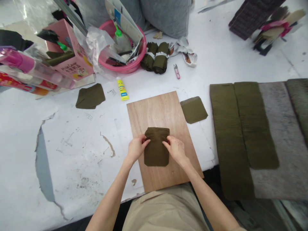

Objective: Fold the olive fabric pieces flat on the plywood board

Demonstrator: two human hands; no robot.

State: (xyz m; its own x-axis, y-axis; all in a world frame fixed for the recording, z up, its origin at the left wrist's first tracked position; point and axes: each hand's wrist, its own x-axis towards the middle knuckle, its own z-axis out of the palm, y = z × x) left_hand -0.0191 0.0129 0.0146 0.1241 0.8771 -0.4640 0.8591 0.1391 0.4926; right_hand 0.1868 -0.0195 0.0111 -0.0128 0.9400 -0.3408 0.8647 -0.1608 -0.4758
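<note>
A dark olive fabric piece (157, 152) with rounded lower corners lies over a thin wooden board (154, 110). My left hand (137, 147) pinches its left edge near the top between thumb and fingers. Opposite, my right hand (175, 148) pinches the right edge at about the same height. The fabric's upper end looks creased or folded between the two hands. To the right of the board, touching its edge, is another olive fabric piece (194, 109). A few more such pieces, overlapping in a small stack (90, 97), lie left of the board.
Behind the board are a yellow glue tube (123, 89), thread snips (177, 72) and tied olive fabric bundles (160, 58). A pink basket (125, 68) and pink box (79, 51) hold odds and ends. Olive fabric strips (227, 141) lie at right. The table's paper cover (79, 154) is torn.
</note>
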